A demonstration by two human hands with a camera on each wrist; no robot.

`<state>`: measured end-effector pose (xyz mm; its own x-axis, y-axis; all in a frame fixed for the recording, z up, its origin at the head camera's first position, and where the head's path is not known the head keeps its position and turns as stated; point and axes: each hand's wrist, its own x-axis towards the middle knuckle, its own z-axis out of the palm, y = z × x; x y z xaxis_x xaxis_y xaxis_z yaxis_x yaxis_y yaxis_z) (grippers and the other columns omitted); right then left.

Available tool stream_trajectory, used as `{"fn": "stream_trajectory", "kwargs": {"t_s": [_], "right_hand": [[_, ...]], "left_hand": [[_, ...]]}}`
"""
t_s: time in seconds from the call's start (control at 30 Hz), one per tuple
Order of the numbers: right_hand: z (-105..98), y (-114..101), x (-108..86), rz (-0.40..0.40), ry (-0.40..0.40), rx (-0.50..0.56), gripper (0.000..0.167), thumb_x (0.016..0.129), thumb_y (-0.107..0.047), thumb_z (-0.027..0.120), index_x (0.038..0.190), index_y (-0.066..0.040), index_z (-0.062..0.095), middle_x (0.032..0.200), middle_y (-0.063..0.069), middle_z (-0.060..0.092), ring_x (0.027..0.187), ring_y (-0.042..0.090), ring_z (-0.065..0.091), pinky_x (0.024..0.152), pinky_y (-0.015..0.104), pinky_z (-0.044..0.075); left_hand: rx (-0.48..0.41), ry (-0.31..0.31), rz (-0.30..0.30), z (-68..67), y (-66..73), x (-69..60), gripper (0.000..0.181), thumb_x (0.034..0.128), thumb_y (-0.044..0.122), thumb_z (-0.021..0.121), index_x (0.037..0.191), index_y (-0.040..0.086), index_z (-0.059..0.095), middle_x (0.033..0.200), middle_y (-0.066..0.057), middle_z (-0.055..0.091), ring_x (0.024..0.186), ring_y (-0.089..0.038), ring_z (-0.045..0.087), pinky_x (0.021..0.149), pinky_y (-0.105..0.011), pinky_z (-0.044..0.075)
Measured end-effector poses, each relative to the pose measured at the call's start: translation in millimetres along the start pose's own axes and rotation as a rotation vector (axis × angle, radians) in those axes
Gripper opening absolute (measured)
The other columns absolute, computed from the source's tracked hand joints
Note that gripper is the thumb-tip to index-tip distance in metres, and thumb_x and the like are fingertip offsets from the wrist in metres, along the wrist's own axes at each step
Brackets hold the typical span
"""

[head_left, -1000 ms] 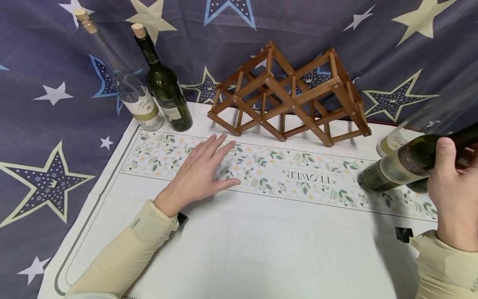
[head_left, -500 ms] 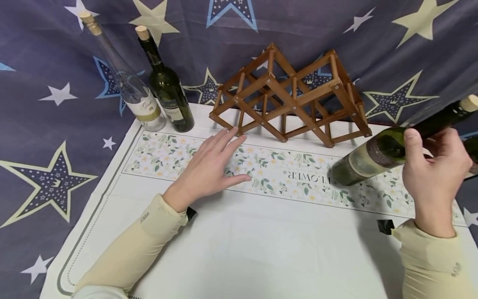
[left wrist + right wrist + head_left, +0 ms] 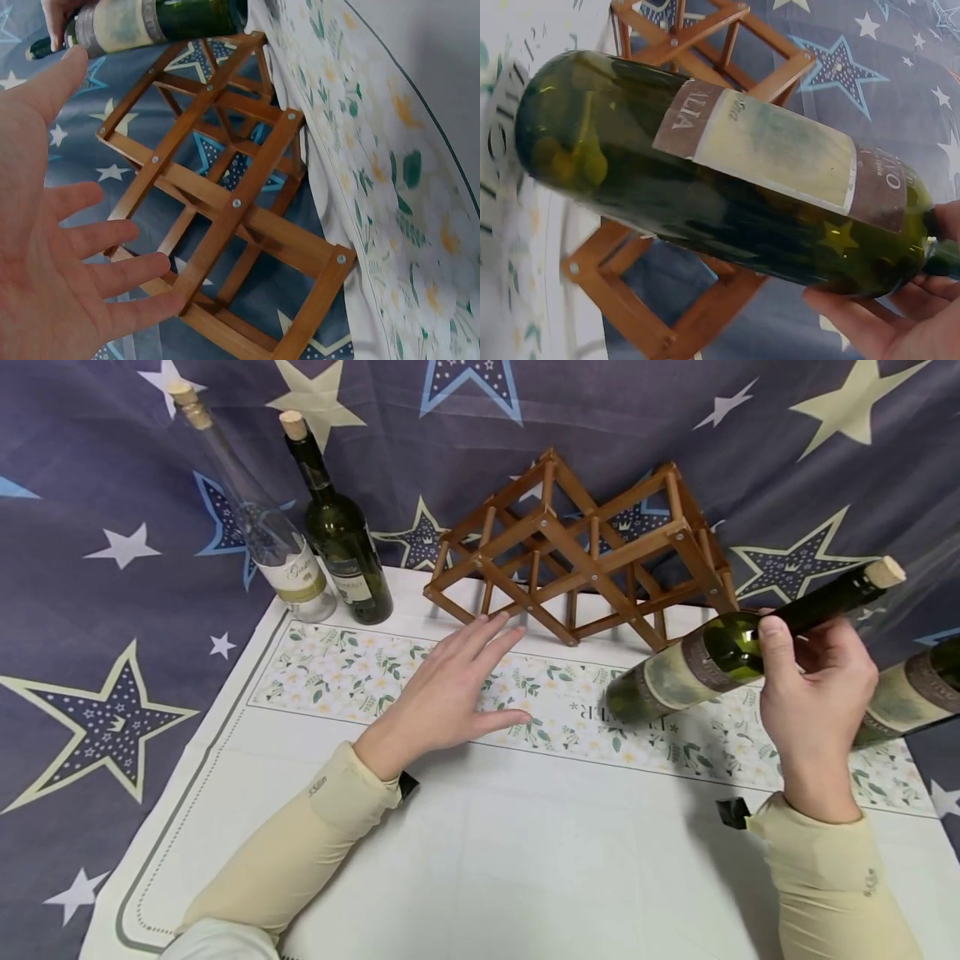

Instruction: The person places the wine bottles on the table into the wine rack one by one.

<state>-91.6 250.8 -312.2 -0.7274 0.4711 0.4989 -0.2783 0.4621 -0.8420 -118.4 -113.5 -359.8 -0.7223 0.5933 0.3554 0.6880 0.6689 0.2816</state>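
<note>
Apparent step: bottle carry. Right hand (image 3: 813, 706): fingers grasp the neck of a corked green glass bottle (image 3: 675, 675), tilted over the white-clothed desk (image 3: 570, 860) near the brown wooden lattice rack (image 3: 595, 576). Left hand (image 3: 442, 695): fingers spread, empty. Next move likely requires rack clearance.

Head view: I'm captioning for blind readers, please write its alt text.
The right hand holds a tilted, corked green bottle by the neck near a wooden rack. The left hand is spread above a printed floral strip. A clear bottle and a dark bottle, both corked, stand at left before a star-patterned curtain; another bottle shows at right.
</note>
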Motion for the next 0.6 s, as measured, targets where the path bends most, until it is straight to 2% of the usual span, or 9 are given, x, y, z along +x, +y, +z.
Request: {"fn": "stream_trajectory", "kwargs": {"t_s": [0.27,0.43,0.6], "right_hand": [[10.7,10.0,-6.6,0.024,-0.036,0.125,0.025,0.103,-0.017,0.072,0.122,-0.002,0.077,0.106,0.002,0.075,0.091,0.011,0.07,0.083,0.021,0.052],[19.1,10.3,-13.3,0.063,-0.033,0.25,0.022,0.103,-0.015,0.072,0.118,-0.001,0.077,0.104,0.008,0.074,0.086,0.015,0.069,0.079,0.022,0.053],[27.3,11.7,-22.1,0.099,-0.042,0.403,0.022,0.103,-0.014,0.072,0.118,0.0,0.076,0.106,0.014,0.073,0.084,0.018,0.069,0.072,0.02,0.055]], "left_hand": [[-0.04,-0.013,0.016,7.0,10.1,9.6,0.104,0.0885,0.068,0.076,0.166,0.012,0.036,0.171,-0.014,0.031,0.157,-0.036,0.029,0.124,-0.057,0.03],[-0.062,0.002,0.047,12.2,15.3,14.7,0.105,0.0883,0.068,0.077,0.166,0.011,0.034,0.17,-0.015,0.032,0.159,-0.032,0.027,0.124,-0.056,0.03],[-0.072,-0.002,0.051,16.8,21.4,18.0,0.107,0.0885,0.069,0.076,0.167,0.012,0.032,0.171,-0.015,0.031,0.158,-0.035,0.027,0.126,-0.054,0.027]]}}
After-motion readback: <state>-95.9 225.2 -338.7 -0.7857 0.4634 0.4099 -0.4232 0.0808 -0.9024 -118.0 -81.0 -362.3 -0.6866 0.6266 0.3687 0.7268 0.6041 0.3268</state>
